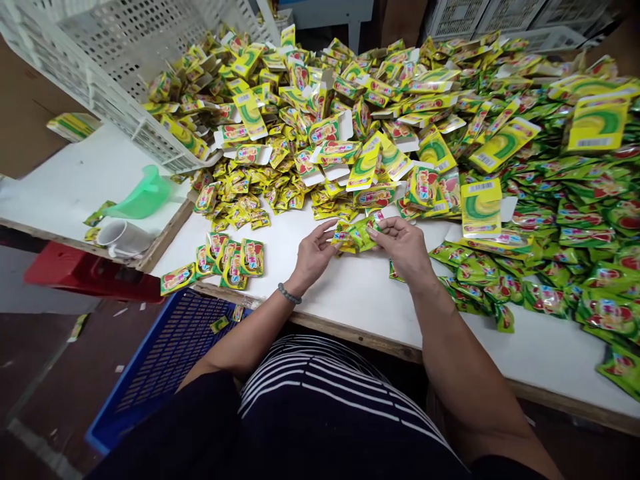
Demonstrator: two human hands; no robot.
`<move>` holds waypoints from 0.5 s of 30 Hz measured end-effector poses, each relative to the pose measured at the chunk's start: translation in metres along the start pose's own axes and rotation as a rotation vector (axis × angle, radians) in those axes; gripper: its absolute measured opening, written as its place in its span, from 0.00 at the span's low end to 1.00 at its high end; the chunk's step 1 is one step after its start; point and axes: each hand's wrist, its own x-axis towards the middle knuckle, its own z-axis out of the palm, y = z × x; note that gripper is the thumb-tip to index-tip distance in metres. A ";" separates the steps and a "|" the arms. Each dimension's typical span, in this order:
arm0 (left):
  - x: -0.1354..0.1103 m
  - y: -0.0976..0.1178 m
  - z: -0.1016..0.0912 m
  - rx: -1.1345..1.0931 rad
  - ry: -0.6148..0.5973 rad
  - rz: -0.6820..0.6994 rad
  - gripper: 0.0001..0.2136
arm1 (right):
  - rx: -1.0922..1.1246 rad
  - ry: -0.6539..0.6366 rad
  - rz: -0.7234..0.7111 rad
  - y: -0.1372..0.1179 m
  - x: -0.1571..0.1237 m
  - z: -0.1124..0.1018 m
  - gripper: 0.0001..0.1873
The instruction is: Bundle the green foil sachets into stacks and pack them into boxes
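My left hand (314,252), with a beaded bracelet at the wrist, has its thumb and fingers closed on a small yellow sachet (344,237). Close beside it, my right hand (400,241) pinches a green sachet (362,233) between thumb and fingers. The two sachets touch or overlap just above the white table (350,287). Behind my hands lie loose small yellow sachets (287,183) and a heap of yellow and green printed boxes (370,160), many with open white flaps. Green sachets (545,293) spread in a large pile to the right of my right hand.
Several closed boxes (233,260) lie left near the table edge. A blue crate (155,360) stands below. At left are a white mug (124,239), a green scoop (143,195) and a tilted white crate (120,107). A red object (85,270) sits lower left.
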 end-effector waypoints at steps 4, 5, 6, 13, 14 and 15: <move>-0.002 0.002 0.011 -0.101 0.026 -0.034 0.28 | 0.086 0.101 0.031 0.008 -0.001 0.011 0.25; -0.001 0.002 0.013 -0.111 0.050 -0.039 0.28 | 0.076 0.096 0.041 0.009 -0.002 0.013 0.25; 0.001 0.002 0.015 -0.117 0.077 -0.040 0.27 | 0.060 0.079 0.047 0.010 -0.002 0.014 0.25; 0.025 0.010 0.032 -0.152 0.069 -0.069 0.28 | -0.018 -0.073 0.014 0.001 0.003 -0.002 0.27; 0.028 0.012 0.036 -0.151 0.049 -0.084 0.28 | -0.008 -0.049 0.023 -0.001 0.005 -0.006 0.29; 0.032 0.014 0.039 -0.146 0.030 -0.096 0.29 | 0.002 -0.017 0.023 -0.002 0.007 -0.010 0.30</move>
